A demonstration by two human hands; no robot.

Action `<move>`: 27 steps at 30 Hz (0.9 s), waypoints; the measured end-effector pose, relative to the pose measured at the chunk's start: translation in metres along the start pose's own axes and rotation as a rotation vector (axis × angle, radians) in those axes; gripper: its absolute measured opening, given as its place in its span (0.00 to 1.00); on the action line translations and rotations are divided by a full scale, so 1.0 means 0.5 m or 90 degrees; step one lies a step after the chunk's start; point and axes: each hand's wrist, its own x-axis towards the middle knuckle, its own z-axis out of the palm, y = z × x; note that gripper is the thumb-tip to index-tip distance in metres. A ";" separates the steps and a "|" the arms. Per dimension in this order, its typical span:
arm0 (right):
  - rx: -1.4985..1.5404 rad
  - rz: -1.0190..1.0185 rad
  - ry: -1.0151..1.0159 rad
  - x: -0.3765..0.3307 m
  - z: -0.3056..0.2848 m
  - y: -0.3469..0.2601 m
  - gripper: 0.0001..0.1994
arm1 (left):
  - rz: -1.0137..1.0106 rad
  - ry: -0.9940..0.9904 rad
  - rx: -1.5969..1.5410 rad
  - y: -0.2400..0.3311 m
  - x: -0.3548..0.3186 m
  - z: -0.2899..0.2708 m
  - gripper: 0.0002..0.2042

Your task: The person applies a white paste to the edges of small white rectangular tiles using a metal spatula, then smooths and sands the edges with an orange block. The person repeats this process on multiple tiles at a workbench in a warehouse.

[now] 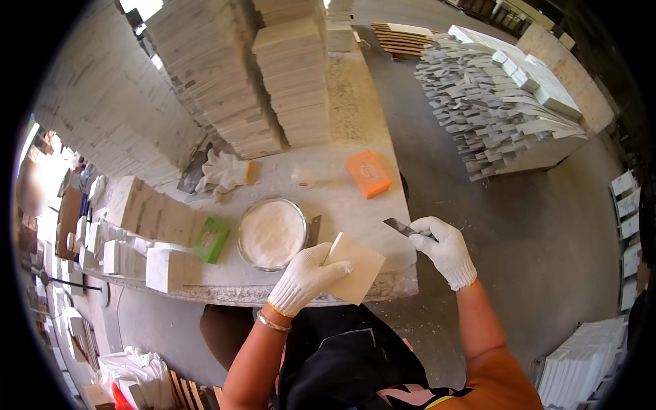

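My left hand point(311, 277), in a white knit glove, is closed on a square cream-white tile point(359, 270), held tilted above the table's front edge. To its right my right hand point(444, 249), gloved the same way, grips a small scraper point(398, 225) with a dark flat blade; the blade points left toward the tile and stays apart from it. Just beyond my left hand stands a round clear bowl point(272, 234) full of white powder or paste. A second flat metal blade point(315, 231) lies against the bowl's right side.
An orange box point(368, 174) and a green box point(212, 240) sit on the stone-topped table point(355, 89). A spare white glove point(222, 171) lies behind the bowl. Tall tile stacks point(212, 75) rise at the back left. White blocks point(164, 270) line the front left; a strip pile point(499, 102) stands far right.
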 end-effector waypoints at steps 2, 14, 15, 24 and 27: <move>0.051 0.067 0.022 -0.031 -0.043 0.030 0.06 | 0.085 -0.034 0.140 0.012 0.055 0.032 0.20; 0.157 0.170 0.010 -0.078 -0.071 0.054 0.16 | 0.346 0.118 0.518 0.034 0.196 0.123 0.28; 0.145 0.143 0.001 -0.071 -0.067 0.055 0.16 | 0.357 0.128 0.508 0.031 0.189 0.128 0.31; -0.119 -0.160 -0.005 0.013 -0.024 0.089 0.12 | 0.386 0.171 0.536 -0.024 0.106 0.133 0.47; -0.110 -0.189 -0.002 0.023 -0.018 0.091 0.11 | 0.396 0.186 0.532 -0.035 0.110 0.134 0.48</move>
